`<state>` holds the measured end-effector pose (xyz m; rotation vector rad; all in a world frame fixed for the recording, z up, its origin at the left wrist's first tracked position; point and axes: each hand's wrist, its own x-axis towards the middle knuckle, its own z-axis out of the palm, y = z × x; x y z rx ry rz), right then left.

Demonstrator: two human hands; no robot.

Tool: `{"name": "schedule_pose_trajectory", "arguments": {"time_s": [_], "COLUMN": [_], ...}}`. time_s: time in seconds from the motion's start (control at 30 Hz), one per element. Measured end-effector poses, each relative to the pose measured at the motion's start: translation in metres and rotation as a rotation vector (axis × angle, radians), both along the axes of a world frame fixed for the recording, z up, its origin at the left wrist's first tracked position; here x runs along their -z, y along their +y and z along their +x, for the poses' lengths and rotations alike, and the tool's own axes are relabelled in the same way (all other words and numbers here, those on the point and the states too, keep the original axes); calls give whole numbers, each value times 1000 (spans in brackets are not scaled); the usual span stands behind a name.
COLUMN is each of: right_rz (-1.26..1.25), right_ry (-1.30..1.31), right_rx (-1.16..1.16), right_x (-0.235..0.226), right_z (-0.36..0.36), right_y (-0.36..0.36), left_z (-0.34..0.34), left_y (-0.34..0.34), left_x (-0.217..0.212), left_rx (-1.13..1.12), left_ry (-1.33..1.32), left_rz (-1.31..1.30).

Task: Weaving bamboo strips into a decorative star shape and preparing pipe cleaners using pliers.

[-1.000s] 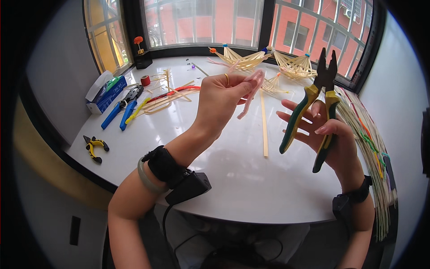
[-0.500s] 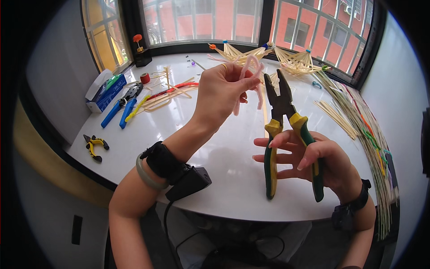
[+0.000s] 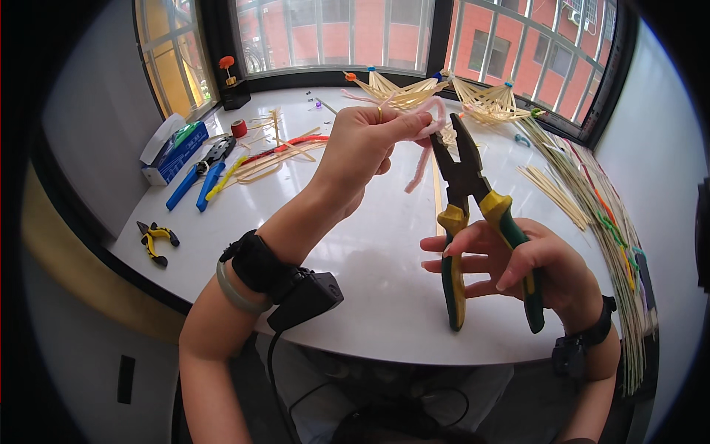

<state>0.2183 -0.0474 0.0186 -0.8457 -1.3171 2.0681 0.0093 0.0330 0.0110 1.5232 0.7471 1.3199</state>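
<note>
Above the white counter [image 3: 370, 251], a pink pipe cleaner [image 3: 423, 152] is pinched in the left hand [image 3: 362, 144], seemingly presented to open combination pliers [image 3: 473, 214] whose handles fill the right hand's [image 3: 525, 263] closed grip.

Blue tissue box [image 3: 171, 152], red thread spool [image 3: 238, 129], small yellow cutters [image 3: 155, 240]

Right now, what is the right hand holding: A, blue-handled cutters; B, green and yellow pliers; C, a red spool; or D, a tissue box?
B: the right hand grips the green and yellow pliers by the handles, jaws pointing up toward the pink pipe cleaner pinched in the left hand; the blue-handled cutters lie on the table.
</note>
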Motion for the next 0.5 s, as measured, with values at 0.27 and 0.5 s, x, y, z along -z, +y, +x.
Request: {"name": "schedule_pose_trajectory", "arguments": {"time_s": [0.27,0.5], "right_rz": [63,38], "right_ry": [-46,-21], "right_rx": [33,41], "right_x": [-2,-5], "right_z": [2,8], "right_y": [2,3], "left_z": [2,7], "left_y": [4,1], "left_x": [4,6], "left_rx": [-28,-125], "left_ry": [75,377], "left_rz": [170,502]}}
